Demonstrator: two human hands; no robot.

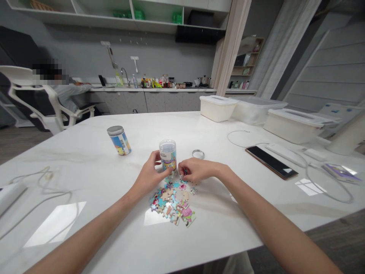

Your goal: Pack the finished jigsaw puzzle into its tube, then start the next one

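A clear jar (167,155) with a colourful label stands open-topped on the white table (85,152). My left hand (152,171) wraps round its left side, thumb across the front. Just right of the jar, my right hand (193,170) has its fingers pinched together near the table top, apparently on a jigsaw piece, though the fingers partly hide it. In front of the jar spreads a pile of jigsaw pieces (171,199) in pink, blue and beige. Behind my right hand lies a silver ring-shaped lid (198,154).
A second jar (119,140) with a metal lid stands at the left. White lidded bins (218,108) line the far right. A phone (270,162), cables and a small purple box (340,173) lie at the right. A person (67,95) sits at the far left.
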